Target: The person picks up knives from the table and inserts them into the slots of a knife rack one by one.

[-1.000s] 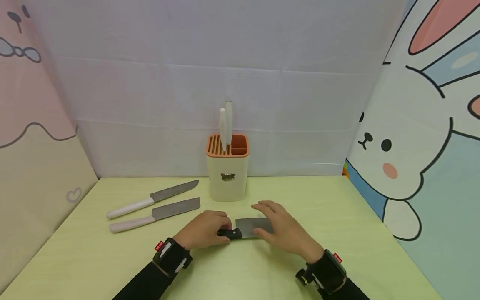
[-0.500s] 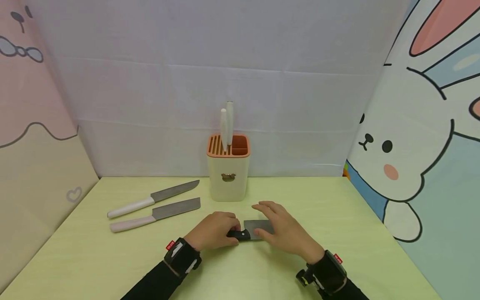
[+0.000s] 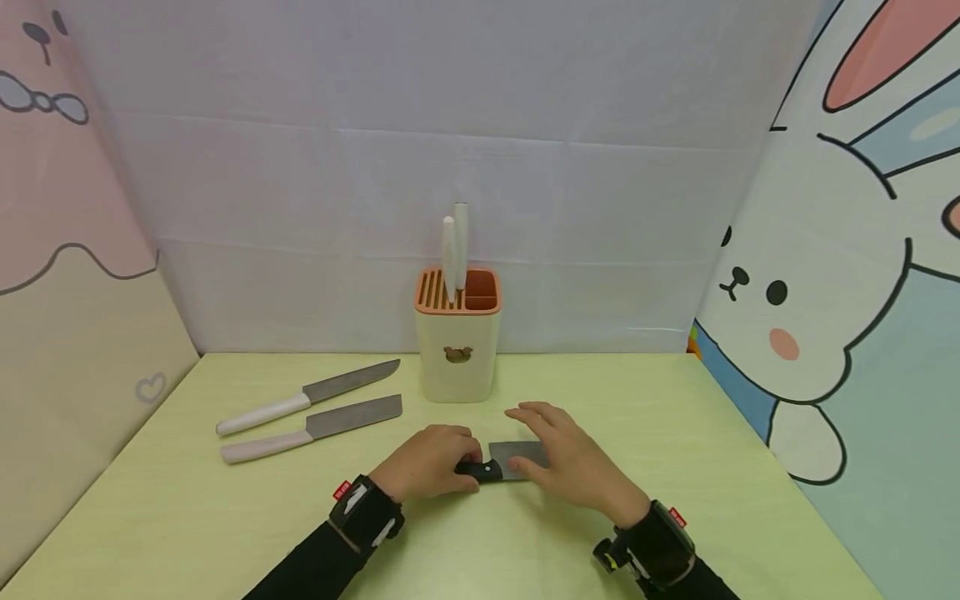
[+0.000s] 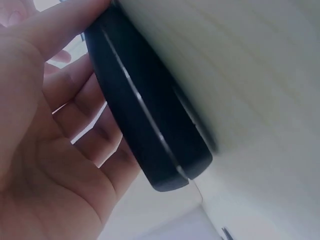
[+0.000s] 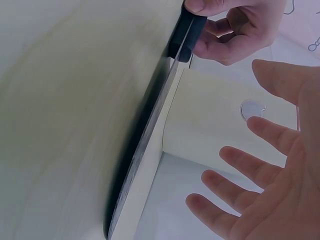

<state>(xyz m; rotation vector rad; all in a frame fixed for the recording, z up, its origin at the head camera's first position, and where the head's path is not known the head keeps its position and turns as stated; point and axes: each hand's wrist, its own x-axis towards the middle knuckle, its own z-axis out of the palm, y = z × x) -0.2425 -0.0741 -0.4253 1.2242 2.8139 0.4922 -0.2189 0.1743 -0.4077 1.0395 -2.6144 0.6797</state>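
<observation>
Compared with one second ago, your left hand has brought the black-handled knife slightly to the right, at the middle of the worktop, nearer than the knife holder. Its fingers are clamped on the handle. Your right hand has fingers apart, holding nothing; probably the left alone controls the knife.

On the table (yellowish): two knives, a cleaver, a holder.

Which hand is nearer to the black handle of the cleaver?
Left: the left hand pinches the black handle; the right hand is by the blade, apart from the handle.
</observation>
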